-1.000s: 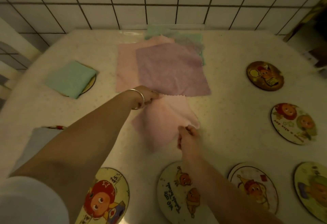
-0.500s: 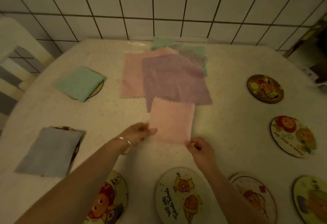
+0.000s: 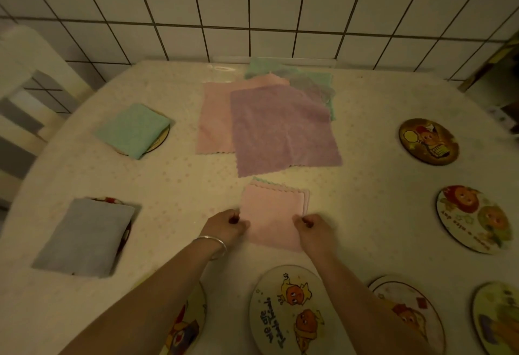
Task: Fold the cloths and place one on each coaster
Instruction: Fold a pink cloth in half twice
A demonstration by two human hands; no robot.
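Left hand (image 3: pixel 229 224) and right hand (image 3: pixel 314 228) each pinch a near corner of the folded pink cloth (image 3: pixel 273 214) on the desk (image 3: pixel 365 186).

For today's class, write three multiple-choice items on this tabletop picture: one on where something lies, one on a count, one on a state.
1. Where does the folded mint-green cloth lie?
A. on a round coaster at the table's far left
B. in the cloth pile by the wall
C. under the right hand

2. How many coasters carry a folded cloth?
A. none
B. two
C. five

3. What state is the folded pink cloth in?
A. spread flat and untouched
B. pinched at its near edge by the left hand and right hand
C. already set on a coaster

Answers: 1 A, a coaster rim shows beneath it. 2 B, the mint-green cloth and the folded grey-blue cloth each cover one. 3 B, both hands keep a grip on it over the bare cream tablecloth.
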